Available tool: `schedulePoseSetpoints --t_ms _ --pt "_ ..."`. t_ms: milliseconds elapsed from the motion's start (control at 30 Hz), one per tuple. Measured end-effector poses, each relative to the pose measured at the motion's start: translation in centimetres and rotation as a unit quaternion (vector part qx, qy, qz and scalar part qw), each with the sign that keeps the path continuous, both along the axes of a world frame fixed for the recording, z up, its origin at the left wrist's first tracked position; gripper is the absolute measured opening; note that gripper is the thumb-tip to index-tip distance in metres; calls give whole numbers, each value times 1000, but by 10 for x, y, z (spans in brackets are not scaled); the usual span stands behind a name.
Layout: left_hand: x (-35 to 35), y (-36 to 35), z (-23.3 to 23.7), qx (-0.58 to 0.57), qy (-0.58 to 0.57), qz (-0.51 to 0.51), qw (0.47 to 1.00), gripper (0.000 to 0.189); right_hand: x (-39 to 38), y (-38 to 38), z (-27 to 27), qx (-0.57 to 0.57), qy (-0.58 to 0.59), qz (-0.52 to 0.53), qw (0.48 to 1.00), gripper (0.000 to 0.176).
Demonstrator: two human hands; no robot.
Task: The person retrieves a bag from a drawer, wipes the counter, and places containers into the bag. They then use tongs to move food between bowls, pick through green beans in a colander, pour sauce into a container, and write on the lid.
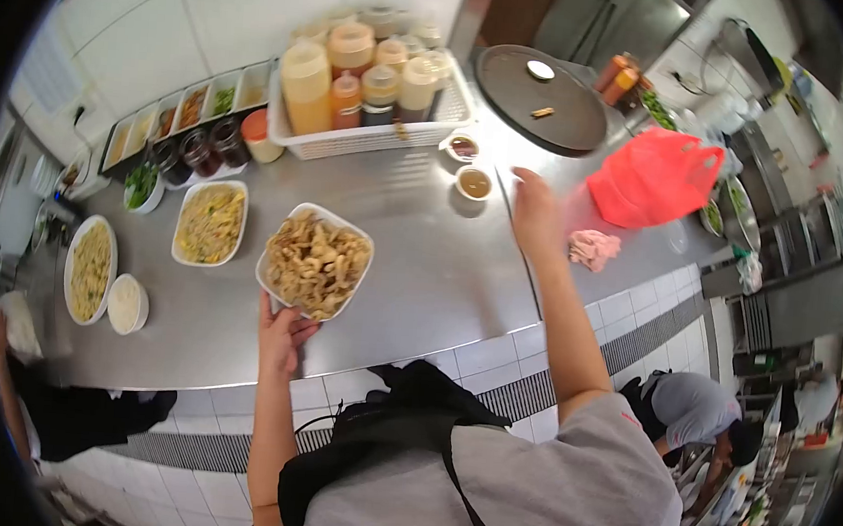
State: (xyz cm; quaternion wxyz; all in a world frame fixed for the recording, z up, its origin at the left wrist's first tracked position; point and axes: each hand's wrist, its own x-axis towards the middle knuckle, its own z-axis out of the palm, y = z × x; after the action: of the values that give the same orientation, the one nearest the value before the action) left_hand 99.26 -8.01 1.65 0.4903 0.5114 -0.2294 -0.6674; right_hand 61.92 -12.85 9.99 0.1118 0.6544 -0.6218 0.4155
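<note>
Probably to steady it, the left hand [282, 339] grips a fried-food dish [350, 226] by its near edge — right hand [534, 212] near a sauce cup [470, 197], grip unclear.

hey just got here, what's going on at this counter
A person's left hand grips the near edge of a white dish of browned, crispy-looking pieces. The right hand is over the counter, just right of two small sauce cups, not touching them. Another filled dish stands to the left.
</note>
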Motion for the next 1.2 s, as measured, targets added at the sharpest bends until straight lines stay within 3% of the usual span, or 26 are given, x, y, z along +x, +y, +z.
schedulePoseSetpoints --t_ms 67,100,167,200,267,333,367,467,500,533,567,667,700,767,833,900,967,1000,1067,1100,1133,1167,1200 --pt "0 -5 3 2 -20 -17 1000 73 -88 38 -26 124 74 -157 977 19" --pt "-5 -6 4 -8 -17 -27 999 73 -98 51 -18 115 74 -168 976 19" --pt "-20 -4 6 -3 -29 -53 998 72 -116 87 0 368 -153 -174 900 21" --pt "-31 -3 5 -11 -36 -84 996 71 -160 87 -85 120 154 -220 956 19" --pt "-60 0 6 2 -32 -105 994 71 -158 80 -109 37 215 -191 957 15" --pt "-92 7 1 9 -27 -111 993 71 -134 74 -114 53 44 -63 996 11" --pt "-109 9 3 1 -26 -121 992 70 -119 72 -109 57 37 -55 996 11" --pt "-147 9 7 5 -13 -152 988 71 -86 59 -97 102 -25 98 990 14" --pt "-157 9 8 11 -16 -132 991 71 -85 48 -98 204 -218 126 946 17" --pt "-167 9 9 15 -22 -152 988 71 -82 39 -95 304 -395 146 855 20" --pt "-175 10 10 17 -29 -172 985 71 -81 32 -91 314 -393 164 849 20" --pt "-200 16 13 22 -21 -162 986 72 -92 23 -74 456 -513 188 703 24" --pt "-208 20 12 22 -25 -144 989 72 -93 24 -74 463 -508 203 697 24" --pt "-225 28 7 19 -2 -88 996 72 -95 36 -76 372 -635 146 662 24" --pt "-240 39 3 19 0 -57 998 72 -105 49 -95 354 -692 143 613 23" --pt "-262 51 7 22 26 30 999 73 -112 71 -104 364 -736 223 526 22" --pt "-280 62 8 26 37 56 997 74 -113 89 -119 372 -759 240 478 21" --pt "-288 66 6 17 38 104 994 74 -115 95 -119 372 -757 244 479 21" --pt "-295 71 5 3 39 168 985 76 -116 94 -109 369 -630 222 646 21" --pt "-297 71 5 -4 38 172 984 76 -124 86 -101 368 -628 230 646 21" --pt "-300 72 5 -6 35 198 979 78 -138 76 -91 270 -395 252 842 21" --pt "-301 72 5 -7 33 225 974 79 -152 66 -82 142 -122 246 951 21" --pt "-302 71 6 -10 33 243 969 79 -165 57 -72 122 -19 224 967 23"
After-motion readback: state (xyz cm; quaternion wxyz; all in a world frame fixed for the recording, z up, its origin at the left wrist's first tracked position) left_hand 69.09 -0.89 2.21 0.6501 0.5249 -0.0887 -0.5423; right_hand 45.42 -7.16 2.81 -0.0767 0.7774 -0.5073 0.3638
